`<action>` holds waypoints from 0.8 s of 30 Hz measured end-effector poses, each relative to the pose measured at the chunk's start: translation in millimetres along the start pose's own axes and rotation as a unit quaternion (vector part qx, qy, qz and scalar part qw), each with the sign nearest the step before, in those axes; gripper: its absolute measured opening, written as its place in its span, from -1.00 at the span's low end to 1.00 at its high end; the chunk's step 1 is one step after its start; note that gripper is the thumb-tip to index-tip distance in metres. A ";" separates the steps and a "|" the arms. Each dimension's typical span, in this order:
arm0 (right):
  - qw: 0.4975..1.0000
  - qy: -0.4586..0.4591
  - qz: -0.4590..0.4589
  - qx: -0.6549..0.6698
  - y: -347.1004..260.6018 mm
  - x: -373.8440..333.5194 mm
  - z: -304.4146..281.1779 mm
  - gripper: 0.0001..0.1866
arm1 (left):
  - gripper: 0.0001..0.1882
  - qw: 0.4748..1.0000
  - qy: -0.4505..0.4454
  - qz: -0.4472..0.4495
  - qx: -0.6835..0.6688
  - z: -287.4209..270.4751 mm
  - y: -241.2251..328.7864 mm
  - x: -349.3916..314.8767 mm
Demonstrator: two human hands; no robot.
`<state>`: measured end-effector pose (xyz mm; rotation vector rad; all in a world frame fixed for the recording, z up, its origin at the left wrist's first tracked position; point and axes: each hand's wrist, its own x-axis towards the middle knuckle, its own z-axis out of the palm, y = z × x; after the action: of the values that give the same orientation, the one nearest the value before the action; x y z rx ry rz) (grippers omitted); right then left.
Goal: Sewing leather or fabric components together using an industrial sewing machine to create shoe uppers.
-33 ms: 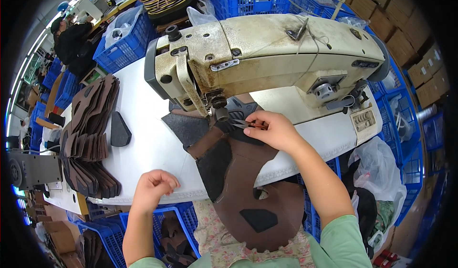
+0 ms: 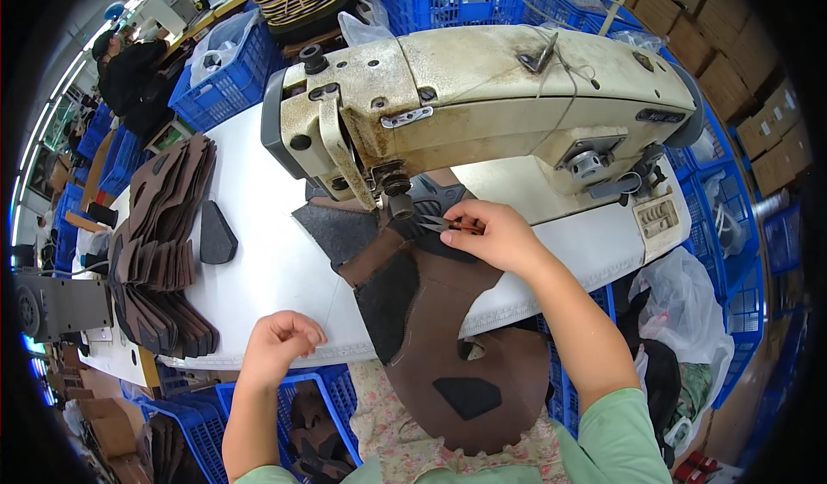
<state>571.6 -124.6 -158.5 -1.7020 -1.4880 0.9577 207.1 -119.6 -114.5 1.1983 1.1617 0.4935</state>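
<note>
The right hand (image 2: 495, 236) sits just below the needle of the sewing machine (image 2: 482, 105), its fingers pinched together on a small pair of thread snips (image 2: 444, 223) whose tips point toward the needle area. The left hand (image 2: 280, 339) rests at the near edge of the white table (image 2: 276, 260), fingers curled loosely inward; whether they hold anything I cannot tell.

The piece being worked is a brown leather piece (image 2: 448, 329) with 2 visible dark grey patches sewn on. Its top end lies under the machine's foot and the rest drapes over the table edge down toward the person's lap, so it is clearly limp rather than stiff. It looks light and thin, likely to fold and slide under its own hanging weight, with a matte surface that should not be slippery. The sensible place to hold it seems to be flat on the table close beside the needle, pressing down with the fingertips, or at the bare brown margin away from the stitched patches.

At the left of the table lies a stack of similar brown pieces (image 2: 159, 251), with a single dark grey patch (image 2: 215, 236) beside it. Blue crates (image 2: 448, 2) stand behind the machine.
</note>
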 end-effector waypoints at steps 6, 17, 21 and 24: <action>1.000 -0.002 -0.009 -0.021 -2.7 -0.9 4.4 -0.58 | -0.93 0.980 0.011 0.189 -0.053 4.2 -5.3 11.5; 0.999 0.011 -0.031 0.027 2.0 2.3 5.7 -0.60 | -0.79 0.966 0.171 0.194 0.002 60.9 29.2 118.4; 1.000 0.012 -0.006 0.022 -4.8 2.1 7.8 -0.59 | -0.69 0.924 0.197 0.258 0.200 59.3 30.0 139.3; 1.000 0.015 -0.007 0.019 -1.2 1.5 7.1 -0.57 | -0.65 0.945 0.170 0.202 0.192 69.1 39.6 135.4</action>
<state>565.0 -122.8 -161.2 -1.6710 -1.4510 0.9430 330.7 -26.7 -142.3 1.7577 1.3462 0.8354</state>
